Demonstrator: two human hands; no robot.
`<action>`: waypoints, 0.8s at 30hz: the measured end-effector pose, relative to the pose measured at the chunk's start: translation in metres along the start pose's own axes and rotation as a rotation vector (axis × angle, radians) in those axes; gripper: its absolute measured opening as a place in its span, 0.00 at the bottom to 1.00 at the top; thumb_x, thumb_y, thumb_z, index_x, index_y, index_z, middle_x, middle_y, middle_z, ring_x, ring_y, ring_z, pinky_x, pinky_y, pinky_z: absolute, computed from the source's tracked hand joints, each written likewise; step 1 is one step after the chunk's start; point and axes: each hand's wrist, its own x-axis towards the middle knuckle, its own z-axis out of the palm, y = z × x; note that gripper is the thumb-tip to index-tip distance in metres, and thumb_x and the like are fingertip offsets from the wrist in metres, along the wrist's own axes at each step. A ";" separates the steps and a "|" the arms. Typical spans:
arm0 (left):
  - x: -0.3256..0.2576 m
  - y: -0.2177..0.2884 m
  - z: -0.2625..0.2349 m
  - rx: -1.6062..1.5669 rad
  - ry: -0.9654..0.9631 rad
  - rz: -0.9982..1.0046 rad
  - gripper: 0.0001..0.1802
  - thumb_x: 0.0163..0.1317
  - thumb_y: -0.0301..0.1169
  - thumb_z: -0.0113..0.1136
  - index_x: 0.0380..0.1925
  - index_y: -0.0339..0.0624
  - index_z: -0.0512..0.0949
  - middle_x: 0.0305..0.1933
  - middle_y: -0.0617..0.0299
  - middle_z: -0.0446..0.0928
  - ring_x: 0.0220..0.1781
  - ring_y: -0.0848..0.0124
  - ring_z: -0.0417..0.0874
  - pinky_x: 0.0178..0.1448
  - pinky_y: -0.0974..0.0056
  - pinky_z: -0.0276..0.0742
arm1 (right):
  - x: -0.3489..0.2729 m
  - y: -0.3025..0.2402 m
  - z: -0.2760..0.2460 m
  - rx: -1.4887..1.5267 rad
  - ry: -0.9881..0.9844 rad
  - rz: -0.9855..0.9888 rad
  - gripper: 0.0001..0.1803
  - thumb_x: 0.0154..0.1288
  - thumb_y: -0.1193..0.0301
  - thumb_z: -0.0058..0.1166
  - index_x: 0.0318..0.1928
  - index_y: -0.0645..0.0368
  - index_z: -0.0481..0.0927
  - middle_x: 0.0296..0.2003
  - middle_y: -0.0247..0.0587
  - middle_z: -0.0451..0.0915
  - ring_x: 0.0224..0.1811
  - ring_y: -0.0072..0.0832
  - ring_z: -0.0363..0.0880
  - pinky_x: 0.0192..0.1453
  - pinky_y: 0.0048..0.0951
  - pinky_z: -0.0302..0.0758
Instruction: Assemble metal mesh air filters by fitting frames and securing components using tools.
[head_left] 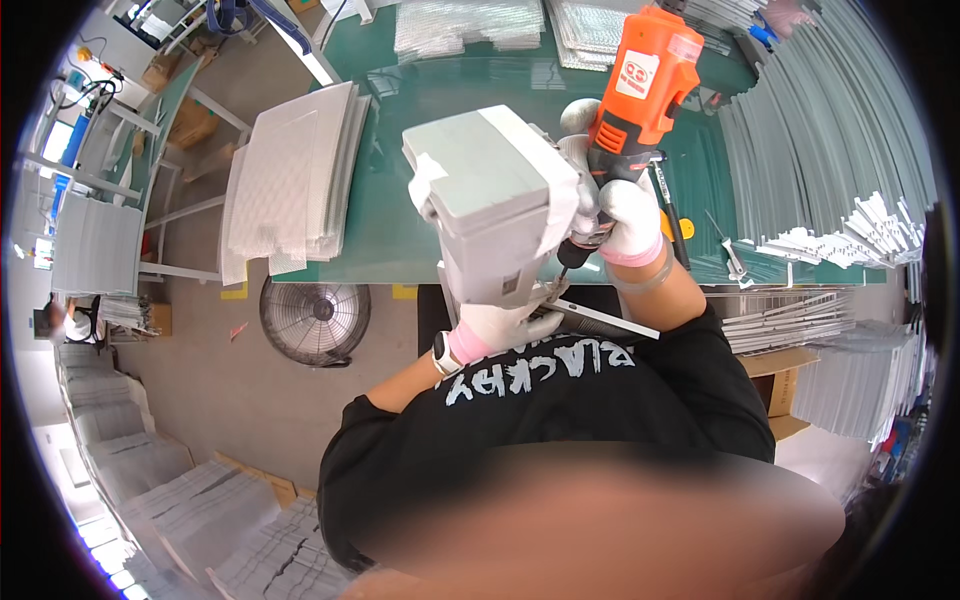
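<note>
My right hand (632, 218), in a white and pink glove, is closed round an orange and black power drill (640, 85) near its chuck. The drill's chuck end points down toward my left hand (505, 328), gloved the same way. Between those fingers is the end of a narrow pale strip (615, 318), slanting down to the right against my black shirt. Whether the drill tip touches the strip cannot be made out. A grey box (490, 190) with tape on it stands in front of my left hand and hides part of the work. White glove fingers also show left of the drill.
The green table (400, 240) carries stacked translucent sheets (295, 175), bubble-wrap-like packs (470, 25), a hammer-like tool (672, 215), a yellow round item (686, 229) and a cutter-like tool (735, 262). Long grey strips (830, 130) pile at right. A floor fan (318, 315) stands left.
</note>
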 end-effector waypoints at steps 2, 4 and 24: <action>0.000 0.000 0.001 -0.004 -0.004 0.016 0.19 0.45 0.38 0.71 0.40 0.49 0.82 0.23 0.67 0.72 0.25 0.68 0.75 0.28 0.63 0.68 | -0.002 0.003 -0.004 0.020 0.009 0.004 0.31 0.49 0.76 0.51 0.57 0.65 0.61 0.21 0.36 0.69 0.18 0.22 0.68 0.23 0.24 0.67; 0.001 0.000 0.001 -0.062 0.019 0.062 0.19 0.46 0.37 0.70 0.40 0.46 0.82 0.23 0.65 0.71 0.25 0.67 0.74 0.28 0.62 0.68 | -0.003 0.007 -0.014 0.000 -0.002 0.037 0.31 0.49 0.75 0.52 0.57 0.65 0.62 0.21 0.35 0.69 0.17 0.22 0.67 0.21 0.22 0.65; 0.026 -0.008 -0.023 0.182 0.115 -0.002 0.14 0.42 0.40 0.70 0.27 0.49 0.78 0.21 0.65 0.72 0.27 0.63 0.76 0.35 0.56 0.67 | 0.057 -0.131 0.026 -0.323 0.164 -0.434 0.21 0.65 0.64 0.52 0.55 0.61 0.68 0.26 0.30 0.70 0.24 0.19 0.70 0.25 0.17 0.67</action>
